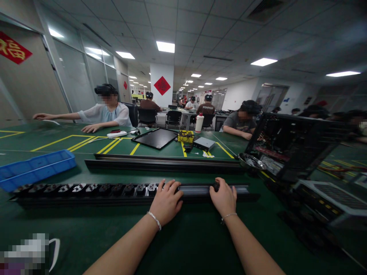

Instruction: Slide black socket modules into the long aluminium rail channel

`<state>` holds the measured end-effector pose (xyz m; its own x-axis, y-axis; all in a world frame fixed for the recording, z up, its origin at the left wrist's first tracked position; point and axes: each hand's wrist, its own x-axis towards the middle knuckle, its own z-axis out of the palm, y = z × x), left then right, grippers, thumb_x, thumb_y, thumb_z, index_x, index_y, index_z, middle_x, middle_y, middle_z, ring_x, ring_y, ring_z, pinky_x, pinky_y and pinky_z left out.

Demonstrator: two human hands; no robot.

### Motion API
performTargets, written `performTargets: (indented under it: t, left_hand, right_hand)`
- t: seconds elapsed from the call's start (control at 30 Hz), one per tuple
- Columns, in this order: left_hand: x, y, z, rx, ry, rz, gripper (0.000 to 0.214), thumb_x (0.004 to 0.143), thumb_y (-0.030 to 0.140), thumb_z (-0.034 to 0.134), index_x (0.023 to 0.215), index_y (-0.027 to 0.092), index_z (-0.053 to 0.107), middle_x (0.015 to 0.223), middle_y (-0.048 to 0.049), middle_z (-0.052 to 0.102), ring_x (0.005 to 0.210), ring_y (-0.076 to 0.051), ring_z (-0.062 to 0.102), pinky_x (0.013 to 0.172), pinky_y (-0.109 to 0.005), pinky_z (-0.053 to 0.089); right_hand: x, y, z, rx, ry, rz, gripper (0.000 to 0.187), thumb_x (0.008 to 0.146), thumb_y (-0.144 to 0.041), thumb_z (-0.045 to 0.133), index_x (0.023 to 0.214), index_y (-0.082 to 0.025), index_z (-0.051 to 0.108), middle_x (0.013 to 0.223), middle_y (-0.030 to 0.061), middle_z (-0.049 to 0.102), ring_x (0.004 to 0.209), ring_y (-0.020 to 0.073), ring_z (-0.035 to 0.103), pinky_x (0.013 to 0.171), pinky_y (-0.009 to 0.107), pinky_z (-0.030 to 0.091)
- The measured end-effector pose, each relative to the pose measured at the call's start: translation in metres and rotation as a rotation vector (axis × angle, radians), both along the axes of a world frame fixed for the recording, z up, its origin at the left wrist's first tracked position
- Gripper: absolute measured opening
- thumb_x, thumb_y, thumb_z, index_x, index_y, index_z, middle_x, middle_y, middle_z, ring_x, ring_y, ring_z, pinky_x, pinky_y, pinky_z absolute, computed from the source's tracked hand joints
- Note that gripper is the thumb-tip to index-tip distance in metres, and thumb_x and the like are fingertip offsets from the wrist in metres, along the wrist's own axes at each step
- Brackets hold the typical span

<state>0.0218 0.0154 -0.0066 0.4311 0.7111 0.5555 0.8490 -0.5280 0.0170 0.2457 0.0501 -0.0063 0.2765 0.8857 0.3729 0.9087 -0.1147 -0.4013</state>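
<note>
Item, nearest edge of the green table [86,236]: one long black rail [200,191], lying flat and crosswise, close in front of the person. Its left stretch is filled with a row of small black-and-white inserts [86,188]; the right stretch shows a bare channel.

Left hand [166,201]: laid open over the rail, fingers spread across the last of the inserts, thin bracelet at the wrist.

Right hand [224,197]: set on the rail a little to the right, fingers curled down, fingertips at a small dark piece [216,186] in the channel. Whether it pinches the piece I cannot tell.

Behind, parallel: a second black rail [166,164], without inserts.

Left: blue plastic bin [37,166].

Centre, farther back: flat black panel [156,138], yellow box [185,136], grey box [204,143], white bottle [198,123], white power strip [116,134].

Right: metal bowl [252,161] just beside an open computer case [292,147].

Markings: yellow lines painted on the table. Red diamond sign [162,85] on the white pillar and a larger red sign [13,49] on the left wall, each with a gold character. A seated person's dark shirt [207,108] reads "PUMPKIN".

Several co-workers sit at the tables; one in white [103,114] has both hands stretched out flat.
</note>
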Motion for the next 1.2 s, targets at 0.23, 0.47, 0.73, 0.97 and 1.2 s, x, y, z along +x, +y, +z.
performTargets:
  t: [0.23,0.47,0.73,0.97,1.2]
  left_hand:
    - [0.0002,-0.0004,0.0005,-0.014,0.005,0.002,0.022,0.077,0.031,0.059,0.099,0.028,0.061,0.121,-0.0044,0.054,0.116,-0.028,0.044,0.102,-0.055,0.024]
    - [0.0003,-0.0005,0.0008,-0.031,0.007,0.008,0.022,0.077,0.031,0.059,0.099,0.028,0.060,0.121,-0.0039,0.054,0.117,-0.027,0.043,0.103,-0.055,0.023]
    - [0.0005,-0.0001,0.0004,-0.041,0.012,0.011,0.021,0.078,0.031,0.059,0.098,0.028,0.060,0.121,-0.0039,0.054,0.117,-0.027,0.043,0.103,-0.054,0.023]
    - [0.0007,0.0010,-0.0012,-0.033,0.008,0.014,0.021,0.077,0.032,0.060,0.097,0.028,0.060,0.121,-0.0033,0.054,0.117,-0.027,0.043,0.102,-0.054,0.023]
    - [0.0002,0.0005,-0.0009,-0.025,0.005,0.008,0.021,0.077,0.031,0.059,0.097,0.028,0.060,0.120,-0.0034,0.054,0.117,-0.027,0.043,0.103,-0.054,0.023]
  right_hand:
    - [0.0004,-0.0001,0.0009,-0.007,0.017,0.006,0.036,0.075,-0.029,0.045,0.109,-0.021,0.050,0.110,0.0053,0.061,0.107,0.0218,0.051,0.104,0.043,0.014]
    - [0.0002,-0.0005,0.0011,-0.018,0.024,-0.005,0.034,0.076,-0.029,0.044,0.108,-0.021,0.050,0.109,0.0046,0.061,0.107,0.0215,0.052,0.104,0.042,0.015]
    - [0.0019,0.0001,0.0041,-0.030,0.023,-0.005,0.036,0.075,-0.029,0.045,0.110,-0.019,0.050,0.107,0.0072,0.061,0.103,0.0221,0.053,0.093,0.036,0.030]
    - [0.0026,-0.0009,-0.0014,0.059,-0.058,-0.014,0.040,0.075,-0.029,0.046,0.112,-0.018,0.049,0.117,0.0085,0.057,0.118,0.0239,0.043,0.103,0.043,0.017]
    - [0.0047,-0.0009,0.0005,0.020,-0.029,-0.013,0.036,0.075,-0.031,0.045,0.109,-0.019,0.051,0.112,0.0071,0.060,0.112,0.0230,0.048,0.103,0.042,0.018]
